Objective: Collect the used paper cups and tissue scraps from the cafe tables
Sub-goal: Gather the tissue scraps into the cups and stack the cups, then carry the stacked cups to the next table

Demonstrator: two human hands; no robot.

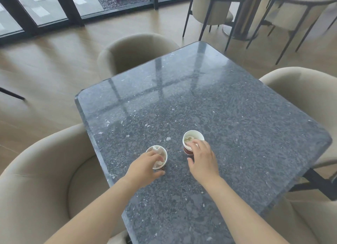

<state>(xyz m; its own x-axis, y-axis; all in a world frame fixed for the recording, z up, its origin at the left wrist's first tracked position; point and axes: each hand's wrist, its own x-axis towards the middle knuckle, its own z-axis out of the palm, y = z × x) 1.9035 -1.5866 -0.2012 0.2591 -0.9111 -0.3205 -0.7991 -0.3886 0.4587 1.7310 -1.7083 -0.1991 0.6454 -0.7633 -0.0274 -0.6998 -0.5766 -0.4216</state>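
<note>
Two paper cups stand upright on the dark speckled stone table (pixel 228 116). The left cup (pixel 161 154) has a white inside, a dark red wall and crumpled tissue in it. My left hand (pixel 144 166) wraps around its near side, fingers over the rim. The right cup (pixel 191 137) also holds tissue scraps. My right hand (pixel 203 158) covers its near rim, fingertips on the tissue and thumb down beside the cup wall. Whether either cup is lifted off the table I cannot tell.
Beige round-backed armchairs surround the table: one at near left (pixel 45 170), one at far left (pixel 135 50), one at right (pixel 306 94). Another table's pedestal (pixel 242 17) and more chairs stand at the back right. Glass doors (pixel 54 6) line the far wall.
</note>
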